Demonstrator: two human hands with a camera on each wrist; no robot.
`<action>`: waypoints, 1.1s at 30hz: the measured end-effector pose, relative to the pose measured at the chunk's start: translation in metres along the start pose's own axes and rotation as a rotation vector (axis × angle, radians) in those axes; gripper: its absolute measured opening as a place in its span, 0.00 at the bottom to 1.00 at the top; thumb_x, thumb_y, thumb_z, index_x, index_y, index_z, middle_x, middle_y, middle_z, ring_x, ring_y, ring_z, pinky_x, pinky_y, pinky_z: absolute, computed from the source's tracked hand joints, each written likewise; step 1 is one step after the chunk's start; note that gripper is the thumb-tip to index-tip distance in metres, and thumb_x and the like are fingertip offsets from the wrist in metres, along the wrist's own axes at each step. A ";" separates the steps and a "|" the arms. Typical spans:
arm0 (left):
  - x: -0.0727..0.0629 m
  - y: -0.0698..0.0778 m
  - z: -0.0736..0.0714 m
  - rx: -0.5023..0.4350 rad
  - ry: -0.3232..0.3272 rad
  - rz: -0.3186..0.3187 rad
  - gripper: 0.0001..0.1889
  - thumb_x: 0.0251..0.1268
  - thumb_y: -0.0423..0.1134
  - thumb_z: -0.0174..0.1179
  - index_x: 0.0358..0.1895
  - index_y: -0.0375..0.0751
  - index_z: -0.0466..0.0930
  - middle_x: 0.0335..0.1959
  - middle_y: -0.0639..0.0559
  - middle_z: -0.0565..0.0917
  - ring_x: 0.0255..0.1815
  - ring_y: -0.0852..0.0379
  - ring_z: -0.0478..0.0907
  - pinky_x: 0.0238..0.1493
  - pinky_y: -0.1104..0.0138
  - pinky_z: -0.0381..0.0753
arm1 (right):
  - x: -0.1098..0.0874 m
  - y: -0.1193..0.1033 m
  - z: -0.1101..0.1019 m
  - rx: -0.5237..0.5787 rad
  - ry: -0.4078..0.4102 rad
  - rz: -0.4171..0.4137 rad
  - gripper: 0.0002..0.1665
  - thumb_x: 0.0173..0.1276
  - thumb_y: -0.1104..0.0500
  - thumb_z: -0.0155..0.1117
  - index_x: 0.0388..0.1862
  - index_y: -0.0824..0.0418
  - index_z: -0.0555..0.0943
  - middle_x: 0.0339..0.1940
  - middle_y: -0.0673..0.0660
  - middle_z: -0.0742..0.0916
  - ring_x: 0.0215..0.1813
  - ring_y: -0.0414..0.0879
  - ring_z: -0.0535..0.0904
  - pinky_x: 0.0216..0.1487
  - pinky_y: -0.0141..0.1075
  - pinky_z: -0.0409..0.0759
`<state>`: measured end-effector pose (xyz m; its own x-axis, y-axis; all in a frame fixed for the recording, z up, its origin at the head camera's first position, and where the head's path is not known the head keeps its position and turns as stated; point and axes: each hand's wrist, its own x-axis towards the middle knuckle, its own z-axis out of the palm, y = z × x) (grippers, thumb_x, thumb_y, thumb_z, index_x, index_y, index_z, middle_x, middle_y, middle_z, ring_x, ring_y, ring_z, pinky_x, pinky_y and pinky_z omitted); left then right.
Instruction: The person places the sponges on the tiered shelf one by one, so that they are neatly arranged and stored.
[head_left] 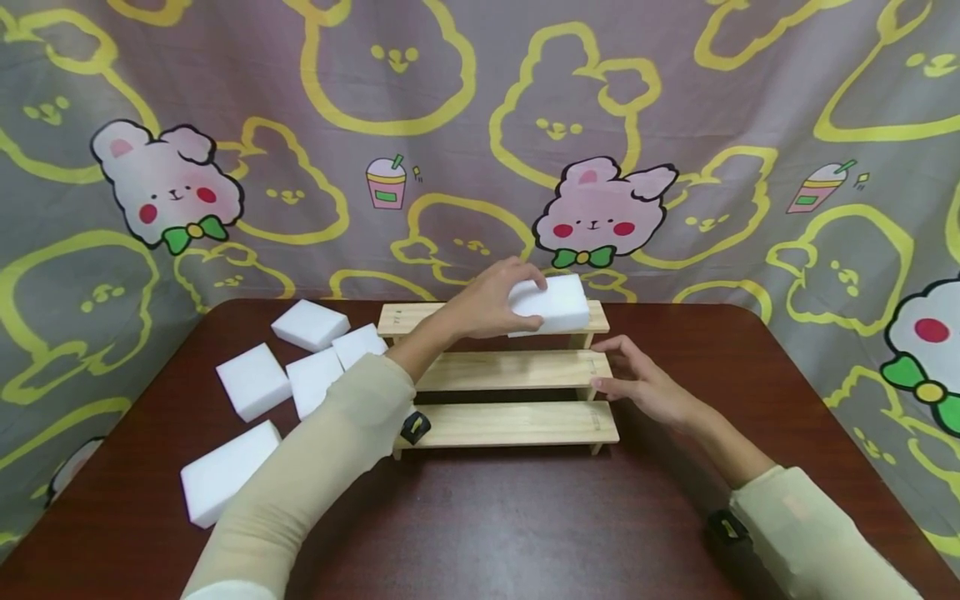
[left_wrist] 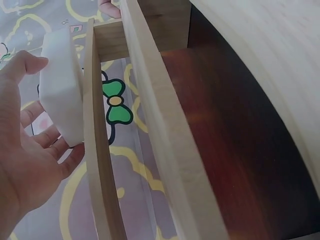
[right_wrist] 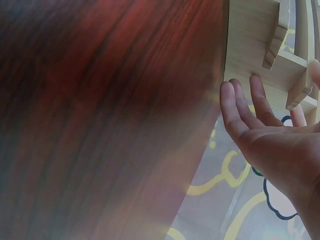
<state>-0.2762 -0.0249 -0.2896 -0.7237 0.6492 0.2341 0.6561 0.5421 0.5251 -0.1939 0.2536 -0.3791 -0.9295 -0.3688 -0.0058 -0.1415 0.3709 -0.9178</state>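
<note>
My left hand [head_left: 497, 302] grips a white foam block [head_left: 558, 302] between thumb and fingers, at the right part of the top step of a three-step wooden rack [head_left: 517, 423]. In the left wrist view, the foam block [left_wrist: 61, 82] stands right beside the edge of the top plank [left_wrist: 95, 120], thumb on one side and fingers below. My right hand [head_left: 651, 390] is at the rack's right end, its thumb and a finger near the end of the middle step. The right wrist view shows the right hand's fingers [right_wrist: 227, 102] extended alongside the rack's wooden side [right_wrist: 250, 45].
Several more white foam blocks [head_left: 253, 382] lie on the dark red-brown table [head_left: 480, 525] left of the rack, some partly behind the left sleeve [head_left: 322, 458]. A patterned cloth [head_left: 450, 167] hangs close behind the table's back edge.
</note>
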 end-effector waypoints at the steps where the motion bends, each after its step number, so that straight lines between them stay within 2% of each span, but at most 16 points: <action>1: 0.001 0.000 0.001 0.008 0.002 -0.005 0.25 0.59 0.45 0.73 0.59 0.43 0.80 0.63 0.43 0.77 0.62 0.48 0.72 0.61 0.54 0.75 | 0.000 0.000 0.000 0.003 0.001 0.001 0.29 0.76 0.63 0.62 0.70 0.67 0.62 0.67 0.73 0.73 0.59 0.60 0.77 0.54 0.48 0.83; 6: 0.004 -0.001 0.003 0.027 0.013 -0.017 0.25 0.60 0.45 0.73 0.60 0.43 0.80 0.63 0.43 0.77 0.62 0.47 0.71 0.62 0.53 0.75 | 0.000 0.000 0.000 -0.002 0.004 0.008 0.29 0.76 0.62 0.62 0.70 0.66 0.63 0.67 0.73 0.74 0.60 0.61 0.76 0.55 0.49 0.83; 12: 0.006 -0.002 0.005 0.043 -0.003 -0.012 0.25 0.60 0.46 0.73 0.60 0.42 0.81 0.65 0.43 0.77 0.65 0.47 0.71 0.65 0.54 0.72 | 0.000 0.000 0.000 -0.002 0.005 0.013 0.29 0.76 0.62 0.63 0.69 0.65 0.63 0.66 0.72 0.74 0.59 0.60 0.77 0.55 0.49 0.82; 33: 0.001 -0.005 0.004 0.019 -0.022 -0.028 0.26 0.61 0.45 0.73 0.61 0.40 0.82 0.70 0.41 0.74 0.71 0.44 0.67 0.70 0.52 0.69 | 0.000 0.000 -0.001 0.004 -0.002 0.016 0.29 0.76 0.61 0.63 0.69 0.65 0.63 0.67 0.71 0.74 0.58 0.59 0.77 0.54 0.47 0.82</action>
<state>-0.2794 -0.0247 -0.2956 -0.7369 0.6454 0.2010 0.6399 0.5703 0.5150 -0.1945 0.2544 -0.3787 -0.9307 -0.3651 -0.0210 -0.1255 0.3730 -0.9193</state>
